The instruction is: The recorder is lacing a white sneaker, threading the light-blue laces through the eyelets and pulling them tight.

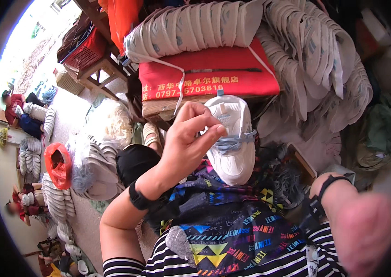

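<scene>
A white shoe (235, 159) stands sole-down over my lap, its toe toward me, with a grey-blue lace (230, 143) bunched across its upper. My left hand (193, 131) is at the shoe's left side, thumb and fingers pinched together. What sits between those fingertips is too small to make out. My right hand (366, 231) is raised at the lower right, away from the shoe and smeared by motion, so its fingers cannot be read. Beyond the shoe, a thin dark rod-like tool (225, 70) lies on a red cover (204, 83) over a wooden stool.
A row of nested pale shoe uppers (195, 30) lies on the red cover, and more stacks (304, 60) hang at the right. Grey-blue laces (287, 184) pile beside my lap. A red bag (57, 165) and more uppers are on the left floor, with other people (25, 111) beyond.
</scene>
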A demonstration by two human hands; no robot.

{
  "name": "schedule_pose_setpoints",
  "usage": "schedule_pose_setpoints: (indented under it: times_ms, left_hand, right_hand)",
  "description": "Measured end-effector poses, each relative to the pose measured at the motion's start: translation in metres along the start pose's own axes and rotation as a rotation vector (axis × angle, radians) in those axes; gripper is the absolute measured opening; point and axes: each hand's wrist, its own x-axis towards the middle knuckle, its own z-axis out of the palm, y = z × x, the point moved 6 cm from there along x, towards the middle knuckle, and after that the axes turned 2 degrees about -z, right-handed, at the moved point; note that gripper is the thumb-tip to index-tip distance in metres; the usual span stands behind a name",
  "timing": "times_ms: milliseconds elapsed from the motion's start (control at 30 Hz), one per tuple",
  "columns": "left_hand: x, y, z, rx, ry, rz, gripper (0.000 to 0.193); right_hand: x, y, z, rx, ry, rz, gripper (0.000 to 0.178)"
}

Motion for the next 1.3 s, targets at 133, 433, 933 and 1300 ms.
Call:
schedule_pose_setpoints:
  times_ms: [133, 433, 933, 1300]
  left_hand:
    - [-0.012, -0.014, -0.011, -0.231, 0.006, 0.066, 0.014]
    - [-0.031, -0.052, 0.0, -0.498, 0.05, -0.363, 0.019]
    - [-0.032, -0.094, 0.028, -0.674, 0.066, -0.382, 0.019]
    - [-0.03, -0.099, 0.031, -0.706, 0.021, -0.392, 0.017]
  right_hand:
    - [-0.049, 0.096, 0.018, -0.411, -0.213, 0.546, 0.01]
    - [-0.168, 0.168, 0.025, -0.518, -1.087, 0.726, 0.037]
    - [-0.213, 0.182, 0.029, -0.252, -0.843, 1.188, 0.011]
    - [-0.183, 0.176, 0.039, -0.266, -0.497, 1.371, 0.013]
